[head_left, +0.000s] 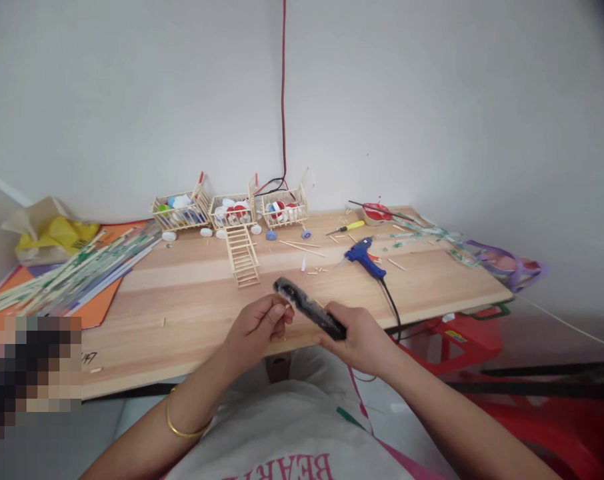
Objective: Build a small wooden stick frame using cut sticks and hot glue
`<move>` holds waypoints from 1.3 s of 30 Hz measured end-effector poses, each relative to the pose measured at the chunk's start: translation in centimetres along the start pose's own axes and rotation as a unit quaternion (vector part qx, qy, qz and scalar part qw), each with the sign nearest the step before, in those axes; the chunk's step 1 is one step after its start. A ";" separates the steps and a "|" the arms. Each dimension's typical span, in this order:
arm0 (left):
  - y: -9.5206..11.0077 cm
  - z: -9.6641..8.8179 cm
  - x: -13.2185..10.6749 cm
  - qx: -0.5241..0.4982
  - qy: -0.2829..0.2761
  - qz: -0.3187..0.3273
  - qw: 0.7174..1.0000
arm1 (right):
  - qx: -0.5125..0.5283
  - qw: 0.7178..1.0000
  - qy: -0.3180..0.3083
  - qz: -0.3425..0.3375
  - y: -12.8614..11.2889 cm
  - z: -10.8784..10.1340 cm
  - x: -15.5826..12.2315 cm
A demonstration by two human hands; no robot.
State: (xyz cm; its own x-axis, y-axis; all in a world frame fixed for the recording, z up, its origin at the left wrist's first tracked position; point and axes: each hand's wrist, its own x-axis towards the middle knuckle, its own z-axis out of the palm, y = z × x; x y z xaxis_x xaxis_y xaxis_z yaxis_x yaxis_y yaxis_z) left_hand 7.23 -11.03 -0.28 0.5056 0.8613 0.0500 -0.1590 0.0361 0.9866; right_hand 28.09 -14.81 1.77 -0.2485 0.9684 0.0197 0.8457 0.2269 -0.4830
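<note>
My right hand (359,333) is closed round one end of a long black hand tool (307,307) with a greyish, worn-looking upper side; its exact kind does not show. The tool slants up and left over the table's front edge. My left hand (265,323) is beside its far end, thumb and fingers pinched on a small pale piece that looks like a wooden stick (288,306). Beyond the hands lies a ladder-like frame of thin sticks (243,257), leaning from the middle of three small stick carts (232,212).
A blue glue gun (366,257) with a black cord lies right of centre, near a yellow-handled screwdriver (349,228) and a red dish (377,213). Bundled sticks (82,267) cover the left side. Stick offcuts (318,271) are scattered about. Red stools (452,340) stand at the right.
</note>
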 end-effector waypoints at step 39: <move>0.3 -0.5 0.5 -0.006 0.118 0.015 0.993 | -0.004 0.998 0.020 -0.063 -0.9 -1.5 0.0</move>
State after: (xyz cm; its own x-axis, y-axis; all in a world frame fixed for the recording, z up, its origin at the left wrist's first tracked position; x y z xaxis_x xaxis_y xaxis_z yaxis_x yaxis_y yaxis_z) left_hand 6.96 -10.33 -0.02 0.2888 0.9565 0.0406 -0.1814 0.0130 0.9833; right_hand 28.04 -14.87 3.55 -0.3338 0.9356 0.1148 0.8130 0.3474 -0.4673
